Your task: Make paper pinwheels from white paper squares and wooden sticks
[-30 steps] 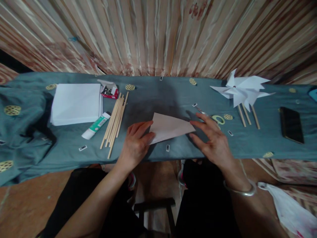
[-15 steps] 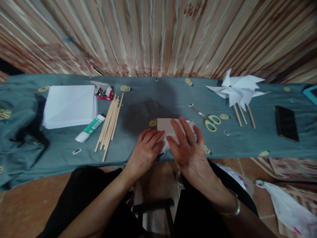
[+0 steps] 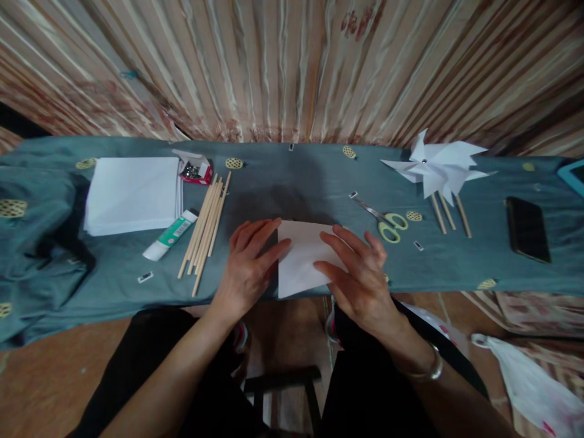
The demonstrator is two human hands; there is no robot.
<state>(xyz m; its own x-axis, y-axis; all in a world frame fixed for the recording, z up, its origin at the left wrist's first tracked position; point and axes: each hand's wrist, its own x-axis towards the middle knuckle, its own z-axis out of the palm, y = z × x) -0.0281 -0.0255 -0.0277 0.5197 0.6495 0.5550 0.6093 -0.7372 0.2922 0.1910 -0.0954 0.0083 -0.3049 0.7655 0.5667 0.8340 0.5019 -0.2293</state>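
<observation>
Folded white paper lies flat at centre front of bench, btwn both hands; its near corner reaches the bench's front edge. Left hand is flat, palm down, fingers a bit spread, fingertips resting on the paper's left edge. Right hand is also flat & open, fingers laid over the paper's right part, hiding that side. Neither pinches anything.

Left of the left hand: wooden sticks in a bundle, glue tube just beside them, paper stack further left, small red box by the stack's back corner.

Right of the right hand: scissors near, paper pinwheels at the back, phone well apart, far right.
</observation>
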